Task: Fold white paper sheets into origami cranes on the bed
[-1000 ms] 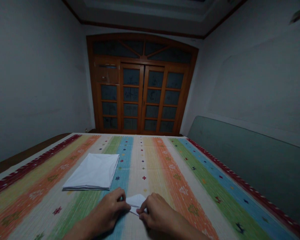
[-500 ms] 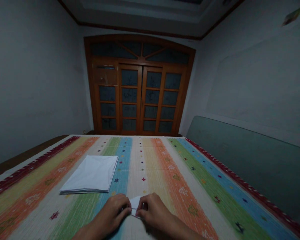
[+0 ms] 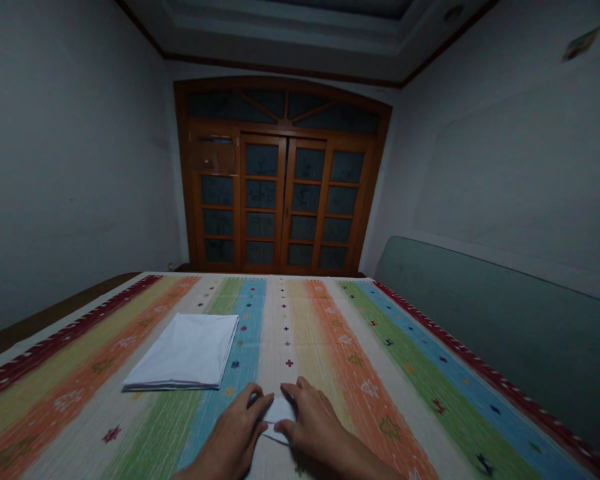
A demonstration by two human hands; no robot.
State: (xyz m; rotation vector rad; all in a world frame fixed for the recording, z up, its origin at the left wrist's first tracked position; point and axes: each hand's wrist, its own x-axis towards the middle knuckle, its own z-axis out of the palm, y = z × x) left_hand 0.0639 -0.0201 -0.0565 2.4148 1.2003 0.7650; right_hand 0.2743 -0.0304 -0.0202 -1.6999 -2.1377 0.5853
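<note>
Low in the head view, a small white piece of folded paper (image 3: 279, 411) lies between my two hands, close to the tablecloth. My left hand (image 3: 237, 427) grips its left edge, with the thumb in front and the fingers behind. On the opposite side, my right hand (image 3: 314, 421) has its thumb across the near right part and its fingers at the far right edge. A crease or layered edge shows near the thumbs. The fingers cover both sides of the paper.
A flat stack of white square sheets (image 3: 187, 350) lies on the striped tablecloth (image 3: 380, 373), left of and beyond my hands. A pale green panel (image 3: 480, 300) stands along the table's right side. Wooden doors with glass panes (image 3: 286, 193) are at the far wall.
My fingers have spread from a close pinch at the paper's middle to its outer sides, so more of the paper shows. The camera view has tilted slightly upward.
</note>
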